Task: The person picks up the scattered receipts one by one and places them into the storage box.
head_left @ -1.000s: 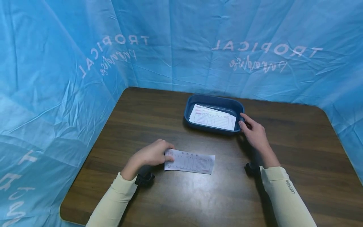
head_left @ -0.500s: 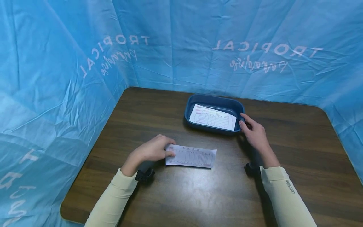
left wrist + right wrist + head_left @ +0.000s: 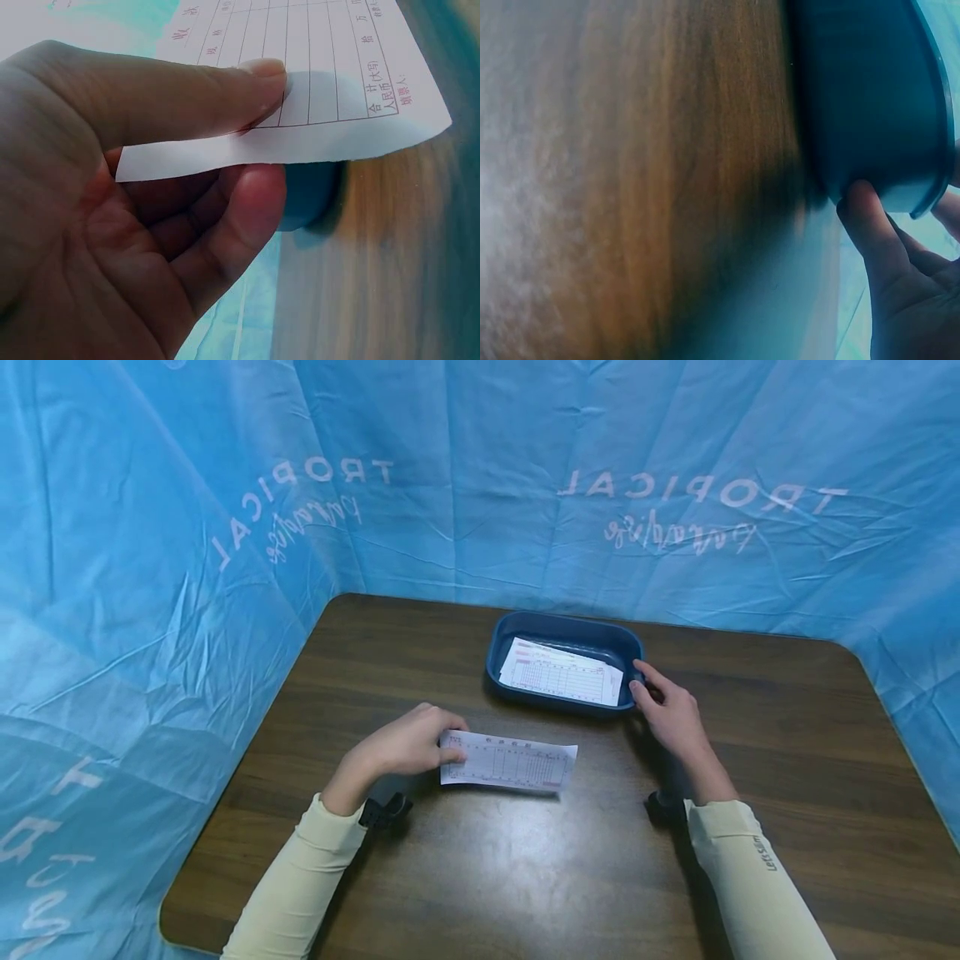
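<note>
In the head view my left hand (image 3: 411,739) pinches the left end of a printed receipt slip (image 3: 517,763). Its thumb lies on top and its fingers underneath, as the left wrist view shows, where the slip (image 3: 337,90) bends slightly. The slip is held a little above the table, over a shadow. My right hand (image 3: 673,717) grips the right end of a dark blue plastic tray (image 3: 517,692), thumb against its outer wall in the right wrist view and fingers near the rim. A small stack of similar slips (image 3: 562,673) lies in the tray.
The brown wood-grain table (image 3: 525,877) has rounded corners. Behind it and on the left hangs a blue cloth (image 3: 465,485) with mirrored lettering, close to the table's far edge. The tray stands near that edge.
My left hand has carried the slip a short way forward and slightly right, toward the tray. The right hand and the tray have stayed in place.
</note>
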### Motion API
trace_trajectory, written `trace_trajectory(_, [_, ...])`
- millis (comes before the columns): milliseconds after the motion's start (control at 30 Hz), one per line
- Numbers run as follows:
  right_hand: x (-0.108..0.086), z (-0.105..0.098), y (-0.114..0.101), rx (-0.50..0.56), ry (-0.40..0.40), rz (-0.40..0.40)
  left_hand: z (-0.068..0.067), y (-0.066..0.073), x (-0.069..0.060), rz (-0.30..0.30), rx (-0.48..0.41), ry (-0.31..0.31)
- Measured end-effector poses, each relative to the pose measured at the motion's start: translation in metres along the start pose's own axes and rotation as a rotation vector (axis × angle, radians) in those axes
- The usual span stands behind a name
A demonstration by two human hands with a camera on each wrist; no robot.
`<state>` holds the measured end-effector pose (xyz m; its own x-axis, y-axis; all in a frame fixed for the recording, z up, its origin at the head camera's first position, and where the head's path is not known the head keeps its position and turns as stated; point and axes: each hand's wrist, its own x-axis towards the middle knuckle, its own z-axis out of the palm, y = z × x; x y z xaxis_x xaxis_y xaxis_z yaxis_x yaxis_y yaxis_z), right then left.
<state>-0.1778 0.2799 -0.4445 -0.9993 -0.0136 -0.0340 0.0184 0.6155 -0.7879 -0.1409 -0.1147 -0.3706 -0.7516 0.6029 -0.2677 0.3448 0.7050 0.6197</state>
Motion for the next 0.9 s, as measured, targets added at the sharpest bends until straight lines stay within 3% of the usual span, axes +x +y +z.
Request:
trace_trajectory(367, [0.002,0.002,-0.004,-0.010,0.003,0.001,-0.009,0.007,0.001,-0.006,0.009,0.054])
trace_trajectory(900, [0.001,0.003,-0.002,0.000,0.022,0.017,-0.014,0.022,0.024,0.061,0.007,0.057])
